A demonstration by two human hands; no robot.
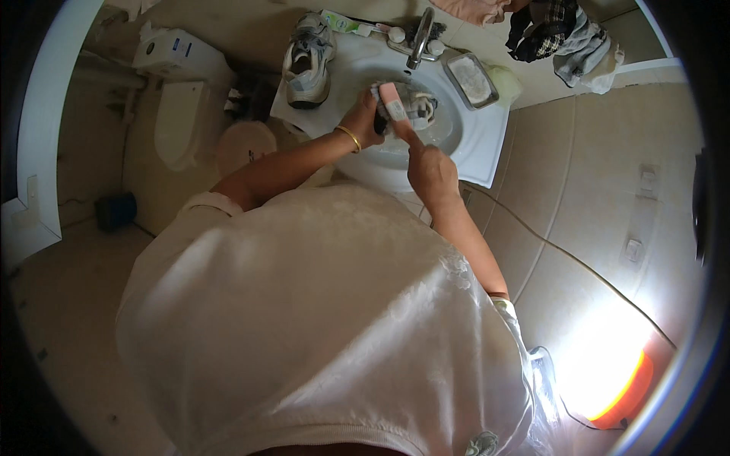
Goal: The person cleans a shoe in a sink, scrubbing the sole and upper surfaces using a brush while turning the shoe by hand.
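Observation:
Over the white washbasin [487,140], my left hand [363,121] grips a grey and white sneaker [423,105] by its near left end. My right hand [434,173] is closed round the handle of a pink scrubbing brush [393,101], with its index finger stretched along the handle. The brush head lies against the sneaker and hides part of it; its bristles are turned away from view. Some water shows in the bowl below. A second grey sneaker [309,64] stands on the basin's left rim, apart from my hands.
A chrome faucet [420,39] rises behind the bowl. On the right rim sits a rectangular dish [471,80]. Clothes [566,38] hang at the back right. A toilet [182,125] and a round pinkish tub [247,144] are to the left; a bright orange lamp [627,387] glows low right.

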